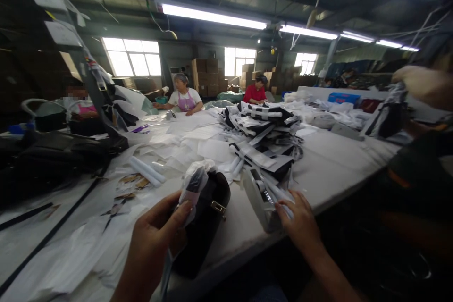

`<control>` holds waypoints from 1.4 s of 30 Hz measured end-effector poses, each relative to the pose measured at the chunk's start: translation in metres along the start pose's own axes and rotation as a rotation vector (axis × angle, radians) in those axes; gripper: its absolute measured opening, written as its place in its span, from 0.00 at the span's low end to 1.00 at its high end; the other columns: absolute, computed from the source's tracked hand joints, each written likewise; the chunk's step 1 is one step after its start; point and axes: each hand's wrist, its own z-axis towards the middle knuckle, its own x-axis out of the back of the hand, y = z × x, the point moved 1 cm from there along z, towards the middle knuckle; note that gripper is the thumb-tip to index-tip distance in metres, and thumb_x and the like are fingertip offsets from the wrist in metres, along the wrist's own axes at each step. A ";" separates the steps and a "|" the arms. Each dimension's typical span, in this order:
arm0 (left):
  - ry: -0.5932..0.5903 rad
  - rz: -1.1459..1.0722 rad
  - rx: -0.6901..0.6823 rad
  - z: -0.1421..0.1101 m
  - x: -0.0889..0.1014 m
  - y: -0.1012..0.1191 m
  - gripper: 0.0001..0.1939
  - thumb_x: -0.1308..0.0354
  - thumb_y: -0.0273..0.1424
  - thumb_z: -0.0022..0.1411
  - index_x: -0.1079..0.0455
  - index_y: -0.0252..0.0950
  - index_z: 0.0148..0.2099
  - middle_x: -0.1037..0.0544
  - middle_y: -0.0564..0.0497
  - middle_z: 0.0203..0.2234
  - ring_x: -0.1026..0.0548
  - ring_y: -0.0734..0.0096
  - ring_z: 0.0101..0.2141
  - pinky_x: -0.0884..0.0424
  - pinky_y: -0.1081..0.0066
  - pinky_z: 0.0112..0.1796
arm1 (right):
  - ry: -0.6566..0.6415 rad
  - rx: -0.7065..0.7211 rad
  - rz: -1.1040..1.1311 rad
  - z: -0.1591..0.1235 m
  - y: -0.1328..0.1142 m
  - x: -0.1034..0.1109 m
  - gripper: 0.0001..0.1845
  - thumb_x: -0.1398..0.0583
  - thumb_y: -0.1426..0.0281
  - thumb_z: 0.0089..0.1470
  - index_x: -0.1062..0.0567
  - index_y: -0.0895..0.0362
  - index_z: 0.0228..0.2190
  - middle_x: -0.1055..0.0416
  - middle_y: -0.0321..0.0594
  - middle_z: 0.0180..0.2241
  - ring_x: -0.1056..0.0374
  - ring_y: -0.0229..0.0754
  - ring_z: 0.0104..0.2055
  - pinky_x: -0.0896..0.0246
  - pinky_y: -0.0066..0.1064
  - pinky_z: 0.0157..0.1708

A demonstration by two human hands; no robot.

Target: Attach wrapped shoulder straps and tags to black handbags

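Observation:
My left hand (159, 236) is closed around a bundle wrapped in white tissue (195, 181), with a dark part showing through. It is held against a small black handbag (203, 226) with a gold-coloured clasp, near the table's front edge. I cannot tell how the bundle joins the bag. To the right stands a grey tape dispenser (256, 198). The fingers of my right hand (300, 222) pinch at its near end, on a pale strip of tape (286, 205); the fingertips partly hide it.
Behind the dispenser rises a pile of black pieces with white wrapping (265, 132). Loose white sheets (191, 134) cover the table's left and middle. A black bag (60, 155) lies at left. Co-workers sit across the table; another person's arm (424, 87) reaches in at right.

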 end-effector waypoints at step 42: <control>-0.067 0.248 -0.310 -0.005 -0.012 0.007 0.12 0.38 0.38 0.60 0.22 0.39 0.44 0.20 0.48 0.38 0.23 0.59 0.40 0.30 0.67 0.42 | -0.633 0.018 1.000 0.001 -0.211 0.010 0.15 0.35 0.57 0.54 0.20 0.56 0.27 0.25 0.39 0.23 0.30 0.40 0.26 0.35 0.27 0.28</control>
